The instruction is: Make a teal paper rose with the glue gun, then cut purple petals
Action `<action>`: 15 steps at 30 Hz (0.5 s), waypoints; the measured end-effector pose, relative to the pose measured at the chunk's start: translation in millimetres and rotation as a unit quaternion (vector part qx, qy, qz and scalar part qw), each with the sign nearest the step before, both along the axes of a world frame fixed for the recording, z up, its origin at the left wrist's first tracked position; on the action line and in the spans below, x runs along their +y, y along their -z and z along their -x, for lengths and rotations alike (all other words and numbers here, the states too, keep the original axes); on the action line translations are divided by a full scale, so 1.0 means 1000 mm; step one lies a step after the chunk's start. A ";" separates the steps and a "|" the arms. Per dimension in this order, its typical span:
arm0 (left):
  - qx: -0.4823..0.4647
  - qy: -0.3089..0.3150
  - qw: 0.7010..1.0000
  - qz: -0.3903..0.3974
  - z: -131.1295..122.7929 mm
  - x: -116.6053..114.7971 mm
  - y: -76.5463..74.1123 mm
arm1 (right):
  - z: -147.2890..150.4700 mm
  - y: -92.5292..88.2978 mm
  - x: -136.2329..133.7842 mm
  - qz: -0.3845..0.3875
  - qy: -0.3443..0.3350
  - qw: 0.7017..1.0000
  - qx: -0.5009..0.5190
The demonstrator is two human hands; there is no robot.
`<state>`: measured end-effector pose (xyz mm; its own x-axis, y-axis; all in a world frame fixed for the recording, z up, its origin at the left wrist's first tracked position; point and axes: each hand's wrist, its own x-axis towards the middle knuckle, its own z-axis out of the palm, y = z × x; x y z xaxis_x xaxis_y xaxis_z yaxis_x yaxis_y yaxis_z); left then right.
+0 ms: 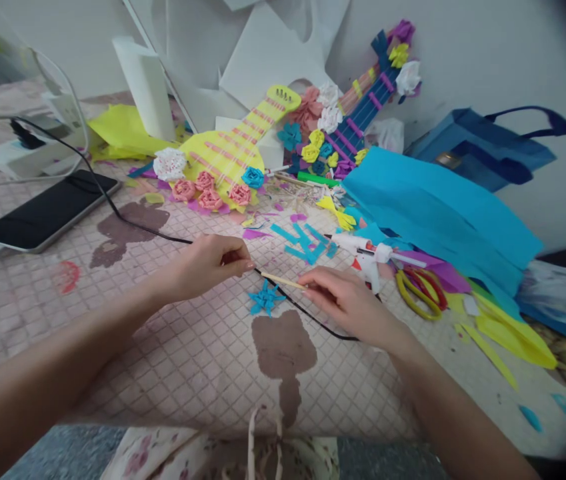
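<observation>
My right hand (343, 297) pinches one end of a thin pale wooden stick (283, 280), which points left toward my other hand. The fingers of my left hand (213, 263) are pressed together by the stick's far end; what they hold, if anything, I cannot make out. A black cable (313, 316) runs beneath both hands. Just below the stick lies a small blue paper flower (265, 299) with pointed petals. Cut blue paper strips (305, 243) are scattered beyond my hands. To the right rests a white glue gun (363, 252).
At the back stand a yellow paper guitar (223, 152) with paper roses and a blue one (357, 127). Scissors (419, 293), blue paper sheets (437, 207) and a blue bag (487, 143) are at right. A tablet (47, 210) and power strip (27, 150) are at left.
</observation>
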<state>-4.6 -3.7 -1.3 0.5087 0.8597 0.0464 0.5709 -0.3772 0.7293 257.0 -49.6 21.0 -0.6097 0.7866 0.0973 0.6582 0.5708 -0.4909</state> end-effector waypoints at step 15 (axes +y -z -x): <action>0.034 0.132 0.991 -0.019 -0.014 -0.013 0.006 | -0.009 0.029 0.000 -0.070 0.147 0.979 -0.119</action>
<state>9.5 -17.1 -7.6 0.7183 0.6949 0.0349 0.4960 -0.5466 0.6747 266.2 -49.3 -8.0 -0.3765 0.9210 0.0998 0.8910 0.3895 -0.2332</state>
